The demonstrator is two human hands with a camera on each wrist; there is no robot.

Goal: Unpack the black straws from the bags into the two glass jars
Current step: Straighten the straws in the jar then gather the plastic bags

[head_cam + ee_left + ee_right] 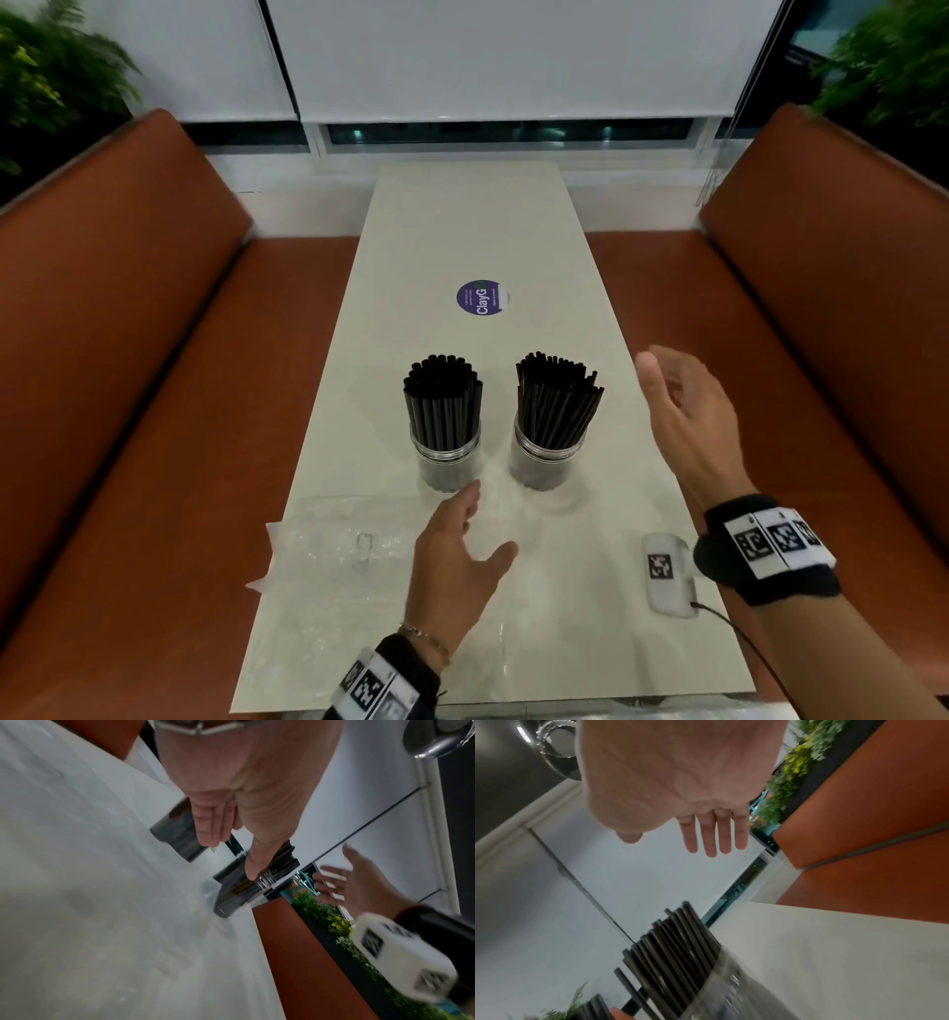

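Two glass jars stand side by side mid-table, each packed with upright black straws: the left jar (445, 460) with its straws (444, 395), and the right jar (545, 460) with its straws (557, 401). My left hand (482, 527) hovers just in front of the left jar, fingers relaxed and holding nothing. My right hand (667, 385) is raised to the right of the right jar, palm inward, fingers spread and empty. The left wrist view shows both jars (236, 892) beyond my left fingers (213, 825). In the right wrist view straight fingers (713, 835) hang above the straws (680, 947).
Empty clear plastic bags (334, 539) lie crumpled on the table's (462, 231) front left. A white tagged device (665, 573) with a cable lies at the front right. A purple round sticker (481, 298) is farther back. Orange benches (128, 360) flank the table.
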